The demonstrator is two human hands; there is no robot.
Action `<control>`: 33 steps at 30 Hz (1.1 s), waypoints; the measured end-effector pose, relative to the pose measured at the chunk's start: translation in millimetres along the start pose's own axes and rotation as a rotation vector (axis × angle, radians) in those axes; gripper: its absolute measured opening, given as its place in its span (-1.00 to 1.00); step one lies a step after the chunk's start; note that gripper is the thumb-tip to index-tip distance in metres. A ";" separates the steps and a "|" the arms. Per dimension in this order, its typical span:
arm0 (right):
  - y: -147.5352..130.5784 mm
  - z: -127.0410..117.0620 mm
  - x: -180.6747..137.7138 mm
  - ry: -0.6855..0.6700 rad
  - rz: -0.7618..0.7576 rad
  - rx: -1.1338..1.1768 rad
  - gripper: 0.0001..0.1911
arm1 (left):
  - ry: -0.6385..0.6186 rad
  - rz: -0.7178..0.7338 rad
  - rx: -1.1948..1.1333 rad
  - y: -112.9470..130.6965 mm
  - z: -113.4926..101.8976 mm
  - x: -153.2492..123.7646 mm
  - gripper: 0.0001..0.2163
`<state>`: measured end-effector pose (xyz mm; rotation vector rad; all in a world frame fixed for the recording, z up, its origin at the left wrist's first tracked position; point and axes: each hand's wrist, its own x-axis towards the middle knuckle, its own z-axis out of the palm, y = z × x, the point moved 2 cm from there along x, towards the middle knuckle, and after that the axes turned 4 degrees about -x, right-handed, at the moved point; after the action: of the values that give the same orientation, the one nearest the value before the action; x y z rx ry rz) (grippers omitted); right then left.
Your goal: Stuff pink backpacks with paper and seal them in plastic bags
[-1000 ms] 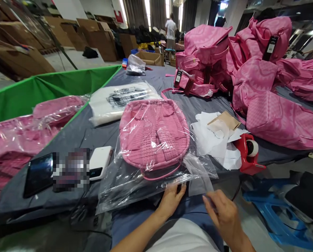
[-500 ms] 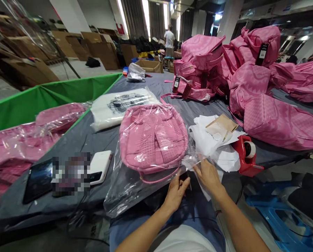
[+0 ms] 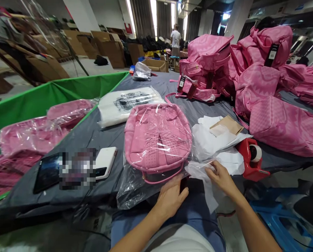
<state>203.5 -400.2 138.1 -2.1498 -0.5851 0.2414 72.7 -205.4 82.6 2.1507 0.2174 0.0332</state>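
Note:
A pink backpack (image 3: 157,140) lies inside a clear plastic bag (image 3: 131,196) in front of me, its pink strap loop toward me. My left hand (image 3: 170,196) rests at the bag's near edge, thumb held apart from the fingers; the fingertips are partly hidden. To the right of the backpack, my right hand (image 3: 220,176) pinches a thin, crumpled white sheet (image 3: 205,178), which hangs over the table edge. White papers (image 3: 211,138) and a brown paper piece (image 3: 228,124) lie just beyond that hand.
A red tape dispenser (image 3: 252,161) stands at the right edge. Pink backpacks (image 3: 206,66) are piled behind. At left lie a white power bank (image 3: 106,162), a dark tablet (image 3: 47,173) and stacked printed plastic bags (image 3: 130,103). Bagged pink backpacks (image 3: 27,136) fill a green-lined bin (image 3: 75,85).
My right hand has moved right, drawing the white sheet away from the bag's corner. My left hand has shifted slightly left and down, apart from the right. The view has turned a little left.

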 end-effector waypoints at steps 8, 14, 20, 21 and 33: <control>13.6 -2.7 -14.5 -0.171 0.164 0.246 -0.47 | -0.078 -0.124 -0.259 8.1 20.7 -1.7 -0.12; 37.9 2.5 -17.3 -0.134 0.021 0.002 -0.52 | 0.003 -0.210 -0.836 -25.8 60.5 2.9 -0.47; 36.4 23.1 -47.2 0.253 -0.199 -0.610 -0.65 | 0.040 -0.255 -0.889 -31.5 72.0 10.5 -0.53; 29.3 26.8 -55.6 0.313 -0.291 -0.642 -0.67 | 0.029 -0.237 -0.887 -30.4 71.9 10.1 -0.55; 26.5 96.4 -95.1 0.135 -0.275 -0.424 -0.20 | -0.107 0.059 -0.695 3.0 52.0 3.6 -0.65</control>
<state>93.4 -392.3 55.3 -2.4275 -0.9052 -0.1950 82.3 -249.3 55.9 1.4605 0.0630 0.0226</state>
